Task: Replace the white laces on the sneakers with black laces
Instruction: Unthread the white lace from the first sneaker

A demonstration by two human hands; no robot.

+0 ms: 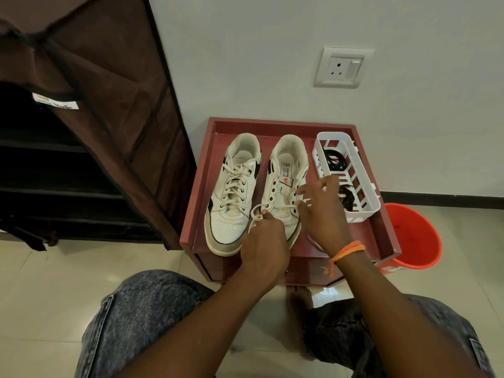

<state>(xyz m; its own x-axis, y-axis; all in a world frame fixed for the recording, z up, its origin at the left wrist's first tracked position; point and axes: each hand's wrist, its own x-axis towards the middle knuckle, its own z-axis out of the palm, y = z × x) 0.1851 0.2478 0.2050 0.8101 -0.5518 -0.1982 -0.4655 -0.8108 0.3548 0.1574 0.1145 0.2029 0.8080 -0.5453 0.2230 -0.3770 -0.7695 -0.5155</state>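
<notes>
Two white sneakers stand side by side on a dark red tray (200,184). The left sneaker (233,192) is fully laced in white. The right sneaker (283,181) has most eyelets bare; its white lace (275,208) runs only through the lowest holes. My left hand (266,241) rests over that shoe's toe and pinches a loop of the white lace. My right hand (323,211) hovers at the shoe's right side, fingers spread; its thumb and forefinger seem to pinch the lace's other end. Black laces (334,160) lie coiled in a white plastic basket (321,148) on the tray's right.
A brown fabric shoe rack (90,118) stands at the left against the wall. An orange bucket (414,236) sits on the tiled floor right of the tray. A wall socket (341,68) is above. My knees in jeans fill the foreground.
</notes>
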